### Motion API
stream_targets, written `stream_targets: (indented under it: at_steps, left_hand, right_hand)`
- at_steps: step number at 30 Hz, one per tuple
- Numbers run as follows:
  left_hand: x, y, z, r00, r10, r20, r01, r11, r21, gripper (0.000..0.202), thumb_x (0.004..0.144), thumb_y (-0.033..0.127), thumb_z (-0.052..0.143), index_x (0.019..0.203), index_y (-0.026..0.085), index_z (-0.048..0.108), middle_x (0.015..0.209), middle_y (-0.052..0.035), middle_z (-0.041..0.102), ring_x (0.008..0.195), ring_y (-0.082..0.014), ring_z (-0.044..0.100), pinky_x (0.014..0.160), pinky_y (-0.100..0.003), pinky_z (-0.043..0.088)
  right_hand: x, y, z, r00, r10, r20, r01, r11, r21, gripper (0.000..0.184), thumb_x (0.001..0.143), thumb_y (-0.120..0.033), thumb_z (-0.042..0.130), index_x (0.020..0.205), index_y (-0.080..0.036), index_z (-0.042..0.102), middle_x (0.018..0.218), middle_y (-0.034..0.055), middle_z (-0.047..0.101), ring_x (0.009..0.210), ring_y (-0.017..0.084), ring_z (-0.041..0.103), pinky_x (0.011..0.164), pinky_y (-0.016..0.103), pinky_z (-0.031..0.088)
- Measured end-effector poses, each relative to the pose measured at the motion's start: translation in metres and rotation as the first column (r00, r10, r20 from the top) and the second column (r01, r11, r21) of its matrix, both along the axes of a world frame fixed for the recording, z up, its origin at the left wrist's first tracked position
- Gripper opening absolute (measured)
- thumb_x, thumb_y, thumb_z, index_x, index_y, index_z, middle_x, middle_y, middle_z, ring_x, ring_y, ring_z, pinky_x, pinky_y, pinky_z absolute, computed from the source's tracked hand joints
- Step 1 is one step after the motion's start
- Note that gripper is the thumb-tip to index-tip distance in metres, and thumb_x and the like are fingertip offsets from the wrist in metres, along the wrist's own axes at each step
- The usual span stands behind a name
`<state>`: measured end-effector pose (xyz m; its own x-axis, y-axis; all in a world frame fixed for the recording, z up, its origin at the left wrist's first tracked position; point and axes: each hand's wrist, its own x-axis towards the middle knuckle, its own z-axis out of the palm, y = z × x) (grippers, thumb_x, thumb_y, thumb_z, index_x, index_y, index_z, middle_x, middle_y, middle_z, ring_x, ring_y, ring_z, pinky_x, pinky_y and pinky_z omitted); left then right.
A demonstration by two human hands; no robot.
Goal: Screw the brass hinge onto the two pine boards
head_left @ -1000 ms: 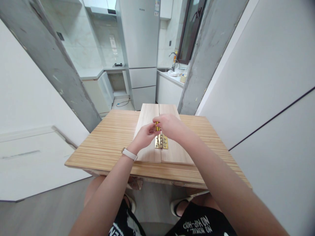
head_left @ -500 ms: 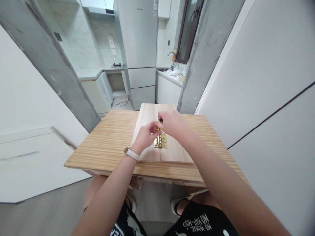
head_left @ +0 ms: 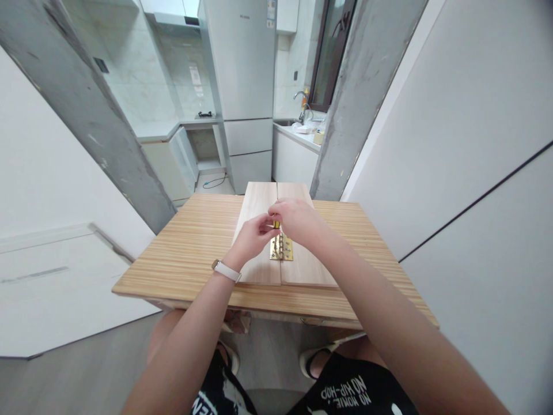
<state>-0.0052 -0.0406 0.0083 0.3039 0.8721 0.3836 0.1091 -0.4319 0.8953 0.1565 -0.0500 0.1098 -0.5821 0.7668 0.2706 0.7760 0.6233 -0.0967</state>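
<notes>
Two pale wooden boards point(head_left: 259, 202) lie side by side on a striped wooden table point(head_left: 190, 253). A brass hinge point(head_left: 281, 249) straddles their seam. My right hand point(head_left: 296, 219) is closed round a small yellow-handled screwdriver point(head_left: 275, 223), which stands over the hinge's far end. My left hand point(head_left: 253, 236), with a white watch band on its wrist, pinches the tool's lower part beside the hinge. The tip of the tool is hidden by my fingers.
Two grey concrete pillars point(head_left: 358, 98) frame a kitchen behind the table, with a white fridge point(head_left: 244, 86) and a sink counter point(head_left: 298, 135). A white wall stands close on the right. My knees sit under the table's near edge.
My right hand turned on the screwdriver handle, rising slightly and then coming back down. My left hand stayed pinched at the tool by the hinge.
</notes>
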Motion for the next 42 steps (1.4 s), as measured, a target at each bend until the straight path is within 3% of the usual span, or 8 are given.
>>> stream_targets:
  at_steps: [8,12,16,20,23,27,37,42]
  left_hand:
    - [-0.005,0.003,-0.003,0.987,-0.137,0.082,0.141,0.989,-0.048,0.021,0.087,0.022,0.071,0.107,0.014,0.066,0.11,-0.0115,0.075,0.108,-0.0267,0.072,0.1,-0.044,0.056]
    - [-0.01,0.002,-0.003,0.987,-0.157,0.04,0.159,0.986,-0.043,0.017,0.088,0.024,0.071,0.101,0.015,0.067,0.103,-0.0098,0.075,0.098,-0.0237,0.072,0.095,-0.04,0.058]
    - [-0.008,-0.002,-0.002,0.998,0.017,-0.062,-0.014,0.999,0.049,0.012,0.087,0.025,0.071,0.084,0.015,0.065,0.082,-0.0038,0.071,0.08,-0.018,0.067,0.073,-0.029,0.056]
    - [0.001,-0.004,-0.003,0.994,0.103,-0.037,-0.101,0.993,0.064,0.01,0.083,0.022,0.074,0.086,0.016,0.067,0.081,-0.0026,0.071,0.079,-0.0166,0.067,0.072,-0.027,0.055]
    - [0.006,-0.004,-0.004,0.99,0.136,-0.02,-0.135,0.989,0.059,0.014,0.079,0.02,0.076,0.09,0.017,0.068,0.081,-0.0015,0.071,0.078,-0.0169,0.068,0.071,-0.027,0.055]
    - [0.006,-0.003,-0.004,0.987,0.159,-0.017,-0.158,0.986,0.062,0.017,0.077,0.02,0.078,0.087,0.018,0.065,0.082,-0.0011,0.07,0.076,-0.0166,0.068,0.069,-0.027,0.056]
    - [-0.009,0.003,-0.003,0.989,-0.118,0.091,0.122,0.992,-0.042,0.028,0.087,0.02,0.072,0.114,0.016,0.067,0.115,-0.0118,0.075,0.111,-0.0255,0.072,0.099,-0.041,0.058]
    - [-0.009,0.003,-0.005,0.992,-0.098,0.079,0.099,0.995,-0.005,0.028,0.087,0.015,0.067,0.115,0.016,0.067,0.114,-0.0109,0.075,0.109,-0.0245,0.072,0.099,-0.04,0.057]
  right_hand:
    - [-0.001,-0.003,-0.004,0.989,0.111,-0.093,-0.113,0.993,-0.014,0.024,0.082,0.0,0.058,0.088,-0.018,0.072,0.09,0.0055,0.073,0.092,0.02,0.062,0.079,0.03,0.043]
    - [0.002,-0.01,-0.002,0.984,0.107,-0.143,-0.116,0.992,-0.053,0.034,0.088,-0.005,0.057,0.113,-0.022,0.073,0.106,0.006,0.076,0.099,0.021,0.067,0.084,0.031,0.046]
    - [0.0,-0.018,0.006,0.986,-0.033,-0.16,0.029,0.999,-0.026,0.041,0.094,-0.032,0.066,0.133,-0.021,0.064,0.123,0.0109,0.073,0.105,0.025,0.068,0.088,0.035,0.048]
    - [-0.007,-0.02,0.009,0.97,-0.239,-0.046,0.241,0.969,0.058,0.035,0.098,-0.049,0.059,0.106,-0.017,0.071,0.101,0.0144,0.075,0.092,0.027,0.068,0.08,0.036,0.047]
    - [-0.011,-0.017,0.005,0.959,-0.283,0.03,0.28,0.957,0.074,0.029,0.101,-0.038,0.053,0.097,-0.016,0.071,0.091,0.0137,0.074,0.087,0.026,0.067,0.075,0.035,0.043]
    - [-0.013,-0.013,0.002,0.978,-0.193,0.078,0.187,0.98,0.071,0.026,0.101,-0.026,0.051,0.089,-0.017,0.072,0.091,0.0121,0.072,0.086,0.024,0.064,0.073,0.033,0.039]
    - [-0.007,-0.005,0.003,0.999,0.036,0.018,-0.035,0.999,-0.04,0.019,0.092,-0.009,0.056,0.091,-0.018,0.073,0.093,0.0072,0.073,0.087,0.019,0.063,0.077,0.029,0.039]
    - [0.0,-0.005,0.001,0.994,0.057,-0.096,-0.068,0.991,-0.117,0.022,0.09,-0.005,0.055,0.096,-0.019,0.069,0.093,0.004,0.074,0.086,0.017,0.064,0.073,0.026,0.04]
